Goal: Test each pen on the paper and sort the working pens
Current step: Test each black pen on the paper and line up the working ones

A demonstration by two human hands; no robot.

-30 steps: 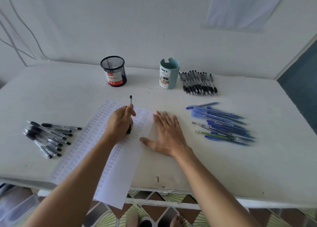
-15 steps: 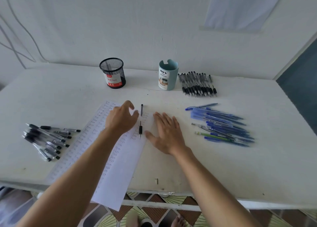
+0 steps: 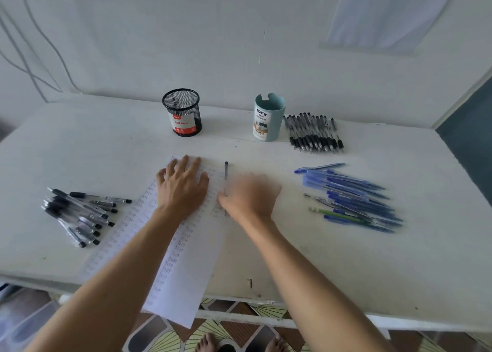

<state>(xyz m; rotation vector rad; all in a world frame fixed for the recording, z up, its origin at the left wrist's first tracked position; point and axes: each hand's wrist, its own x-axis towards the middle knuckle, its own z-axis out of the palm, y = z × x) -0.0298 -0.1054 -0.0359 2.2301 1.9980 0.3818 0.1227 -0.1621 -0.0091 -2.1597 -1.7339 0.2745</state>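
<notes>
While the left hand (image 3: 182,189) lies spread flat on the paper (image 3: 186,271), the blurred right hand (image 3: 251,198) is at the black pen (image 3: 226,169), grip impossible to tell

Black mesh cup (image 3: 181,106): red-and-white label reading "Ball Pens". Teal cup (image 3: 274,117): label reading "DIY DESK ORGANIZER" above a barcode. Paper (image 3: 186,261): columns of the handwritten word "Test".

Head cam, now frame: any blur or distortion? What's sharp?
Head view: the right hand is motion-smeared, fingers unreadable; the left hand, flat on the white handwritten paper sheet, is sharp. Head view: edges of the white table bow from the wide-angle lens; light soft, no glare.
</notes>
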